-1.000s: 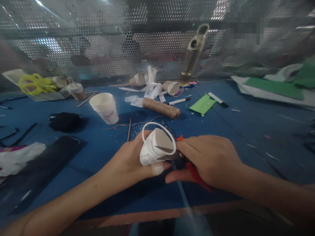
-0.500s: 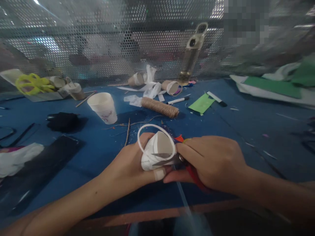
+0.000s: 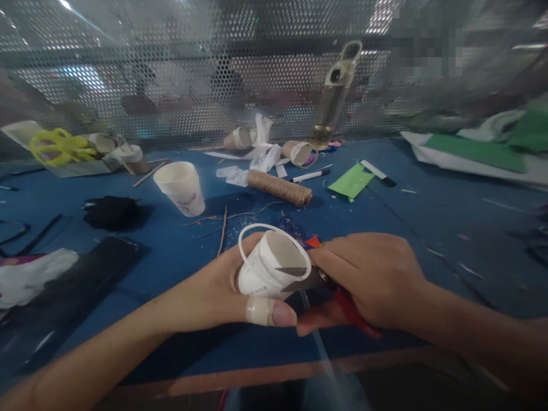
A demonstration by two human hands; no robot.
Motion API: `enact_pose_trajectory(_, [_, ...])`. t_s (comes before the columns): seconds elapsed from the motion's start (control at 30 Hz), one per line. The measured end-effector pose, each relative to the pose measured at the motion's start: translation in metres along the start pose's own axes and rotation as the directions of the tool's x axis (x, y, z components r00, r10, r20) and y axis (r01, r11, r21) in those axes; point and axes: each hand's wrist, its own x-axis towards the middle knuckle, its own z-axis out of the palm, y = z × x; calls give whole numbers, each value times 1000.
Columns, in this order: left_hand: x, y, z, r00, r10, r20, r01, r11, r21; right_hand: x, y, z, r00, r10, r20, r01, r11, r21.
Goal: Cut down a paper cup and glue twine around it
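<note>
Head view: paper cup [image 3: 268,271] sideways, mouth rightward.

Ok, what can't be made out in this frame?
All in the head view:
scissors: handles mostly hidden inside the right hand.
paper cup: print too small to read, partly covered by the left hand.
Behind the mesh screen: everything is blurred.
green piece: cut off by the right edge.

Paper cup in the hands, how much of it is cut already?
Done: a thin rim strip is cut loose around much of the mouth of the paper cup. In hand: the left hand holds the cup sideways; the right hand has red scissors at its edge. Left: the strip looks joined near the blades.
</note>
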Motion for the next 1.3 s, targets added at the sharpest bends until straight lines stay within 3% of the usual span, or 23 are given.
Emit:
enact_pose_trajectory(0.23, [3, -6, 3, 996, -13, -90, 16, 999, 35, 5, -4, -3, 999, -42, -22, 42, 999, -6])
enact_pose_trajectory(0.83, [2, -1, 5, 994, 20, -103, -4, 987, 159, 0, -3, 2, 997, -27, -69, 24, 999, -44])
enact_pose_trajectory(0.97, [2, 2, 6, 992, 29, -121, -14, 992, 125, -1, -1, 3, 998, 16, -66, -15, 1000, 28])
enact_pose_trajectory(1.07, [0, 3, 4, 992, -32, -125, 51, 988, 147, 3, 2, 1, 993, 97, -62, -87, 987, 137])
enact_pose_trajectory(1.17, [-2, 4, 2, 986, -82, -142, 108, 977, 184, 6, 5, -4, 978, 207, -15, -196, 946, 256])
enact_pose_trajectory(1.3, [-2, 6, 2, 989, -65, -133, 87, 982, 166, 8, 8, -10, 951, 310, 13, -295, 887, 355])
